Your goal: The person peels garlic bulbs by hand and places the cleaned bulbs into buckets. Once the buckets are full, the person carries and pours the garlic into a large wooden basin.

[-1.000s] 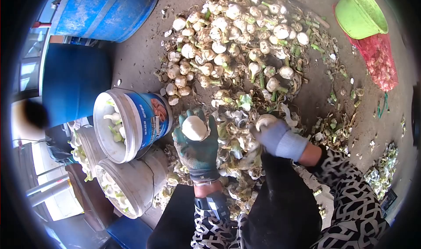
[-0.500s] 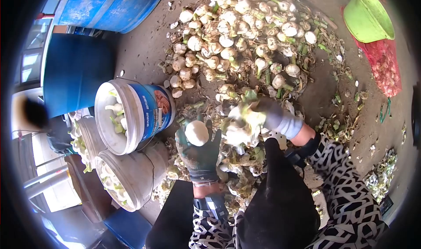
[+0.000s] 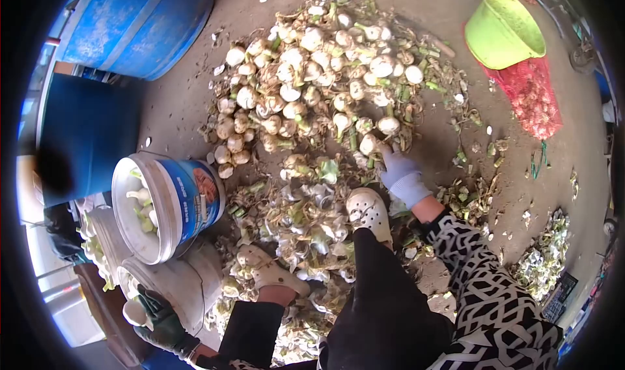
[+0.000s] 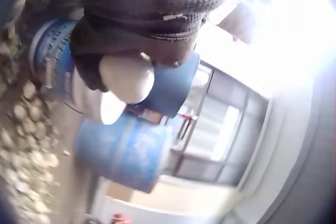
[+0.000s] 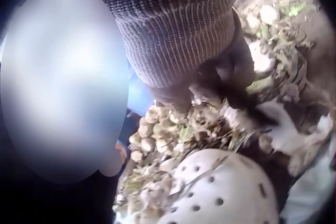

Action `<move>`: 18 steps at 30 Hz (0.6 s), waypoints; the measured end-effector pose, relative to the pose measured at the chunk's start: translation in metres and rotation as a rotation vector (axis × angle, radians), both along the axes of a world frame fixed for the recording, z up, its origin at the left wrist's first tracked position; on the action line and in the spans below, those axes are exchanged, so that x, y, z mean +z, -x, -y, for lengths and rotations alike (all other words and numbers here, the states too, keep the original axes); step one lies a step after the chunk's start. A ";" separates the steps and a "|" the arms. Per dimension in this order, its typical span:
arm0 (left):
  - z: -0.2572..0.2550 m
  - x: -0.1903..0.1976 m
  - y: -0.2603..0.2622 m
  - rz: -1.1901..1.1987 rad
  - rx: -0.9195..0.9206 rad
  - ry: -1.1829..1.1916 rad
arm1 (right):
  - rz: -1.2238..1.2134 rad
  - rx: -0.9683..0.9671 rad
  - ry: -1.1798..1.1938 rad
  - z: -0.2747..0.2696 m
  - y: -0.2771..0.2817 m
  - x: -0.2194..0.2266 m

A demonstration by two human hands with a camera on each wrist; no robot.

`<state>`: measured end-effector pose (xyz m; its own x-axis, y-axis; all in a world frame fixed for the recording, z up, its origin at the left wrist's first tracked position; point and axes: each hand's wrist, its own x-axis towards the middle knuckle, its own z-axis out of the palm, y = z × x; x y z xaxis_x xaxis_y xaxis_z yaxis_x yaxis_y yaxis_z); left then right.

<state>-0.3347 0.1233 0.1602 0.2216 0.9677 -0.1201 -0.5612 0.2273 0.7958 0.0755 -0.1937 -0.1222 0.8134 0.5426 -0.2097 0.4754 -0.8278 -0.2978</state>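
My left hand (image 3: 159, 321), in a dark green glove, holds a smooth white garlic bulb (image 3: 135, 313) beside the lower white bucket (image 3: 189, 285). In the left wrist view the garlic bulb (image 4: 127, 77) shows pale and round against the dark glove. My right hand (image 3: 402, 174), in a pale knitted glove, reaches to the near edge of the garlic heap (image 3: 312, 77). Its fingers are extended, with the tips right at a garlic bulb (image 3: 369, 143). In the right wrist view the glove's cuff (image 5: 178, 29) hides most of the fingers.
A labelled bucket (image 3: 192, 197) containing bulbs with green stems leans at the left. Blue barrels (image 3: 146, 31) stand behind it. Peeled husks (image 3: 299, 220) lie around my shoes (image 3: 368, 210). A lime-green tub (image 3: 504, 31) rests on a red net bag (image 3: 534, 103) at far right.
My left hand has moved down and left to the buckets with the white bulb. My right hand dropped a leafy husk and reached forward to the heap. The head view has shifted.
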 end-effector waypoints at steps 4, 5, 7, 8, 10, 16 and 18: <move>-0.003 -0.054 -0.013 0.009 -0.474 0.124 | 0.003 -0.023 0.063 -0.012 -0.024 -0.032; 0.018 -0.077 -0.048 -0.331 -0.283 0.075 | -0.028 0.015 0.081 -0.016 -0.027 -0.033; 0.078 -0.099 -0.150 -0.837 -0.393 -0.042 | -0.061 0.057 0.076 -0.022 -0.025 -0.002; 0.107 -0.107 -0.184 -0.880 -0.555 -0.244 | -0.074 0.198 0.004 -0.024 -0.023 0.021; 0.141 -0.120 -0.237 -0.976 -0.762 -0.763 | -0.079 0.435 -0.280 -0.022 -0.012 0.052; 0.165 -0.137 -0.262 -0.794 -0.854 -0.839 | -1.147 0.140 -1.163 -0.006 0.006 0.120; 0.169 -0.125 -0.258 -0.893 -0.773 -0.874 | -1.170 0.030 -1.151 0.001 0.017 0.092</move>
<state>-0.0769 -0.0456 0.0349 0.8750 0.4807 0.0564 0.2147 -0.4898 0.8450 0.0582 -0.1950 -0.0302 0.4989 0.8506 -0.1658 -0.4274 0.0750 -0.9010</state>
